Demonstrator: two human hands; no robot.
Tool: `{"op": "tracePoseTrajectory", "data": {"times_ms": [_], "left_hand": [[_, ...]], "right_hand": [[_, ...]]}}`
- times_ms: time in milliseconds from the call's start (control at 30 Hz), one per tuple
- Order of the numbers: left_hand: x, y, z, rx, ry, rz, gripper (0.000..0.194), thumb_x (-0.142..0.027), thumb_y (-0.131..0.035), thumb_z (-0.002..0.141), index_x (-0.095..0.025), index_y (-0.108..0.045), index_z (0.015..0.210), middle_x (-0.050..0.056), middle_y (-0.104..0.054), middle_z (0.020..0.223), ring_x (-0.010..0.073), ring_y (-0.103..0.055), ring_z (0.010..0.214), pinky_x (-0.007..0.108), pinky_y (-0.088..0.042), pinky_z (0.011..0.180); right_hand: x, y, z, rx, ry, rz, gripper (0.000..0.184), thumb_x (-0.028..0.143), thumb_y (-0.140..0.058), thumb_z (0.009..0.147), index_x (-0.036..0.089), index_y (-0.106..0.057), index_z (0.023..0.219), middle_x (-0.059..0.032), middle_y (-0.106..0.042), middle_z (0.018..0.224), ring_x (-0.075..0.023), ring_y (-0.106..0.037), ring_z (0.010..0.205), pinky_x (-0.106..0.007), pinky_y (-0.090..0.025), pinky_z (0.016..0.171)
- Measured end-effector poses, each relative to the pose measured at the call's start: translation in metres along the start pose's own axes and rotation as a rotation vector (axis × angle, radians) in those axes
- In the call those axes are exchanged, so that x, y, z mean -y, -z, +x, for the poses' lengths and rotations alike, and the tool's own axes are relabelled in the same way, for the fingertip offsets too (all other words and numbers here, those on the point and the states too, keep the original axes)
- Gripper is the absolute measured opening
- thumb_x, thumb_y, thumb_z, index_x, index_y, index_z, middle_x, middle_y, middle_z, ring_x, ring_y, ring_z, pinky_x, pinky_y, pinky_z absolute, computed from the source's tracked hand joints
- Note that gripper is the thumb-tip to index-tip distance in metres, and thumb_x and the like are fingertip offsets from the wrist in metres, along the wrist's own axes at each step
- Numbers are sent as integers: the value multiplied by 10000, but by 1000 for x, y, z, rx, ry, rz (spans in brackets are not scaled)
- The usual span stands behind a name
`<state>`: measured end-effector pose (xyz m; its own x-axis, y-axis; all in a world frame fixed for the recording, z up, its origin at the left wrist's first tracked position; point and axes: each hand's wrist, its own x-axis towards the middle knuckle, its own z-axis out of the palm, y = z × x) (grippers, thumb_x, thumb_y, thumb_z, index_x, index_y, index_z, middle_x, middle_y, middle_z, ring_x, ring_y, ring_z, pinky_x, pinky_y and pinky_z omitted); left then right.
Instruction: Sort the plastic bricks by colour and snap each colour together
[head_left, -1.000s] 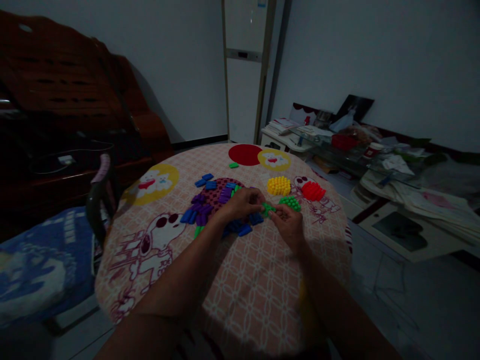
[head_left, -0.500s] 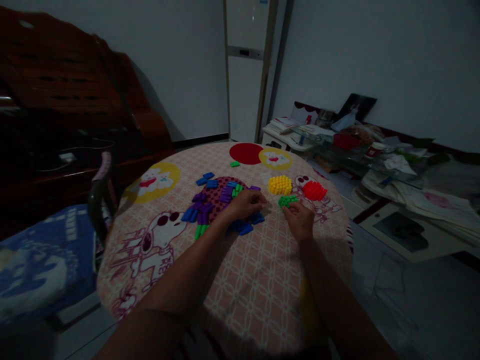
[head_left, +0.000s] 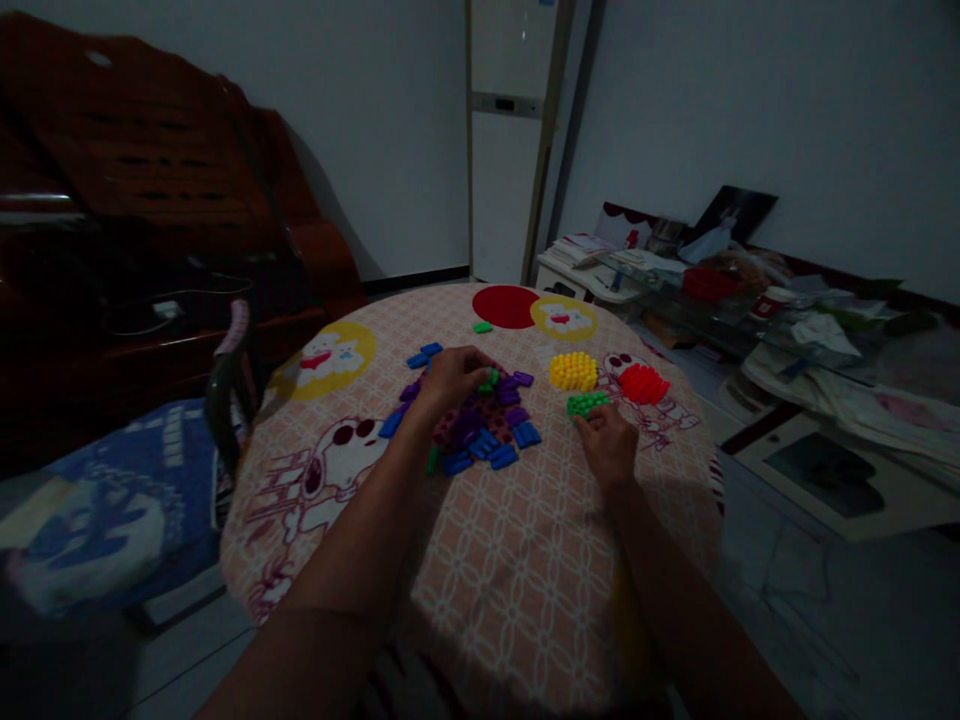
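Observation:
My left hand (head_left: 451, 375) is curled over the far side of a pile of blue, purple and green toy pieces (head_left: 487, 430), its fingertips pinched on a green piece (head_left: 491, 380). My right hand (head_left: 607, 445) rests closed on the table, its fingers against the near edge of a green studded block (head_left: 586, 403). A yellow studded block (head_left: 573, 371) and a red studded block (head_left: 643, 383) lie just beyond it. All of this sits on a round table under a pink cartoon cloth (head_left: 480, 560).
A lone green piece (head_left: 482, 327) lies near the table's far edge. A dark wooden sofa (head_left: 135, 220) and a blue cushion (head_left: 97, 510) are to the left. A low table with cluttered papers (head_left: 750, 300) stands at the right, a white cabinet (head_left: 510, 150) behind.
My left hand moved back and left from the pile's right side onto its far part and pinched a green piece. My right hand went from meeting the left hand to the green block.

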<state>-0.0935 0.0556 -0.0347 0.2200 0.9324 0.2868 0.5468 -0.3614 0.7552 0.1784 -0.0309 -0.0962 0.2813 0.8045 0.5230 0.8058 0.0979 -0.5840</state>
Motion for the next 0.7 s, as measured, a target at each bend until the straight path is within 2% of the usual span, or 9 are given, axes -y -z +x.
{"op": "tracePoseTrajectory", "data": {"times_ms": [100, 233, 333, 500, 600, 700], "left_hand": [[8, 1, 1, -131, 65, 167, 225, -211, -607, 798, -155, -722, 983, 79, -756, 923, 218, -682, 846, 320, -529, 789], [9, -19, -1, -76, -41, 301, 333, -153, -551, 838, -139, -691, 1140, 117, -725, 1163, 254, -653, 1102, 368, -486, 999], [12, -35, 0, -20, -103, 354, 395, -128, -470, 884, -122, -637, 1242, 137, -659, 1304, 249, -592, 1236, 380, -436, 1085], [25, -46, 5, 37, -96, 400, 414, -100, -438, 887, -133, -621, 1257, 153, -634, 1339, 265, -573, 1267, 409, -422, 1107], [30, -47, 7, 39, -86, 417, 408, -114, -462, 889, -145, -610, 1268, 155, -626, 1346, 278, -565, 1272, 426, -422, 1102], [31, -47, 8, 57, -78, 443, 399, -122, -508, 873, -165, -614, 1256, 147, -627, 1332, 282, -575, 1246, 427, -435, 1081]], "right_hand": [[5, 3, 0, -67, 2, 58, 290, 478, -601, 850, 202, -629, 767, -25, -652, 640, -172, -591, 588, -283, -424, 609], [5, 6, 1, -86, 22, 48, 249, 388, -545, 886, 192, -650, 775, -61, -695, 707, -183, -621, 644, -286, -423, 626], [5, 3, 0, -4, 60, -63, 253, 335, -503, 923, 186, -680, 820, -74, -709, 744, -183, -624, 667, -283, -408, 644], [16, -6, -8, 229, 117, -372, 271, 386, -525, 965, 180, -700, 939, -109, -729, 804, -199, -647, 695, -286, -377, 624], [25, -8, -11, 258, 140, -486, 343, 449, -498, 981, 173, -685, 898, -132, -725, 792, -215, -663, 700, -292, -373, 606], [29, -9, -12, 241, 140, -506, 314, 454, -536, 964, 170, -667, 942, -124, -725, 791, -219, -668, 706, -291, -367, 594]]}}
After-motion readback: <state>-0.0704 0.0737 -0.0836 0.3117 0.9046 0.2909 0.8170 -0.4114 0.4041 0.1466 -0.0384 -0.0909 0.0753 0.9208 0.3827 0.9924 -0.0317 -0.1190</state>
